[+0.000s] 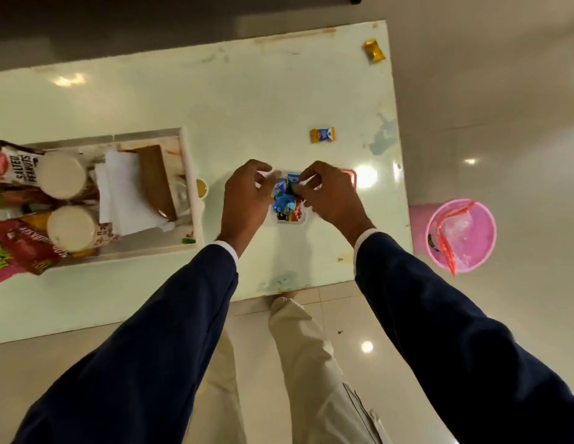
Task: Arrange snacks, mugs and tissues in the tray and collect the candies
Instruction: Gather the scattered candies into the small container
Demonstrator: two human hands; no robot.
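Observation:
A small white candy container (289,220) sits near the table's front right, filled with several blue, red and green wrapped candies (284,200). My left hand (245,195) curls over its left rim, fingers and thumb on the edge. From the right, my right hand (332,195) pinches a blue candy (292,180) just above the container. One orange-and-blue candy (322,135) lies loose beyond the hands, and a golden candy (373,50) lies at the far right corner. The white tray (190,174) at left holds snack packets (18,168), two mugs (62,174), and tissues (125,193).
A brown box (157,177) stands in the tray beside the tissues. A small yellow object (201,188) rests against the tray's right side. A red-edged piece (351,176) shows behind my right hand. A pink bin (462,235) with a plastic liner stands on the floor, right of the table.

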